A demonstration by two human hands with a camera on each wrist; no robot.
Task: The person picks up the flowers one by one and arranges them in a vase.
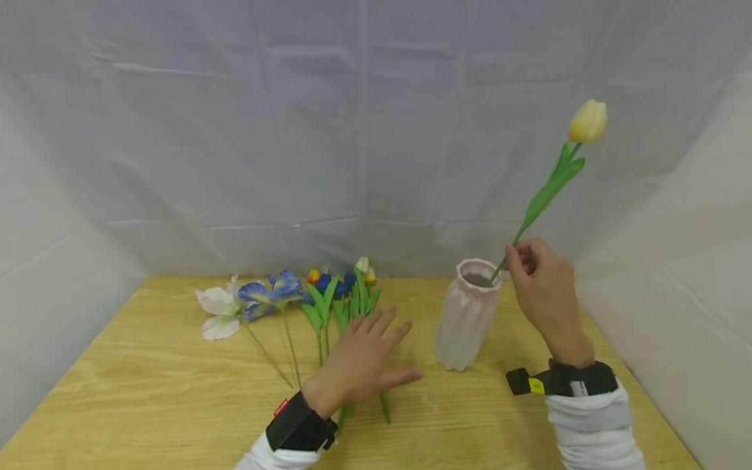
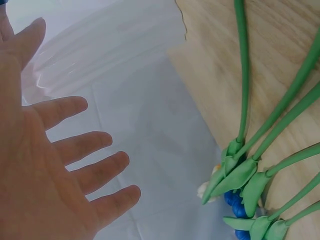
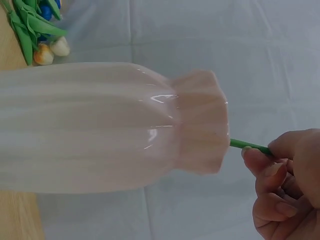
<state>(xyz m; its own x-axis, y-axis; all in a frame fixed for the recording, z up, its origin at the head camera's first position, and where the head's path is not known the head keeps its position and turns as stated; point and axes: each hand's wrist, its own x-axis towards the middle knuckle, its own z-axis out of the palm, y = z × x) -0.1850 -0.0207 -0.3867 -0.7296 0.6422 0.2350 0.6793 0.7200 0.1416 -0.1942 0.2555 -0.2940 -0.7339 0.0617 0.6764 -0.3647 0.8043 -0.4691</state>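
A pale pink ribbed vase (image 1: 466,323) stands upright on the right part of the table. My right hand (image 1: 543,294) pinches the green stem of a yellow-white tulip (image 1: 587,122) between thumb and fingers. The stem's lower end is inside the vase mouth, and the flower leans up to the right. In the right wrist view the stem (image 3: 245,145) runs past the vase's fluted rim (image 3: 202,122). My left hand (image 1: 367,359), fingers spread and holding nothing, is over the stems of several tulips (image 1: 355,294); the left wrist view shows its palm (image 2: 45,175) bare.
Left of the tulips lie a blue iris-like flower (image 1: 273,295) and a white flower (image 1: 219,310), their thin stems pointing toward me. The wooden table (image 1: 147,391) is bordered by a grey-white cloth backdrop (image 1: 317,143) behind and at both sides.
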